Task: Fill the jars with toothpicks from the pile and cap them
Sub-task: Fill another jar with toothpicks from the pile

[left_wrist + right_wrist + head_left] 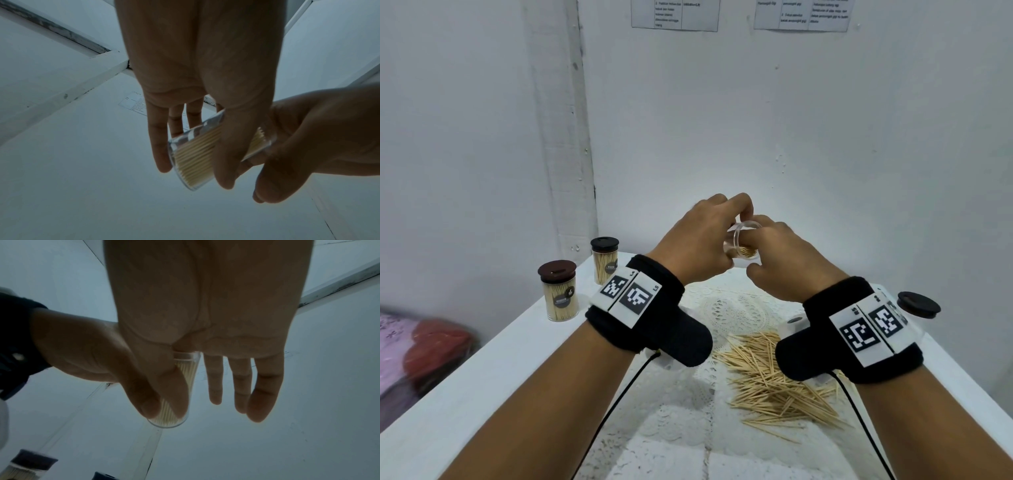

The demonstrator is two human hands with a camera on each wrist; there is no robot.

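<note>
The open jar [745, 244] is held in mid-air at the centre of the head view, tilted with its mouth toward the camera, above the white surface [493, 346]. The left hand [698, 246] grips the jar body with thumb and fingers curled round it. The right hand [784, 260] is at the jar mouth, one finger apparently inside the rim, the other fingers extended; whether it pinches any toothpick cannot be told.

Judgement: the step in hand is settling the toothpicks inside the jar. To do it well, the left grip should keep the jar tilted mouth-upward, so that the sticks slide to the base and lie parallel. The right finger should press the bundle aside to open room for more.

Count:
- Jars: three. Two capped jars [560, 294] stand at middle left, full.
- Loose cap [918, 305]: one, at middle right.
- Toothpick pile [774, 383]: one, at lower centre-right on the lace cloth [732, 308].
</note>
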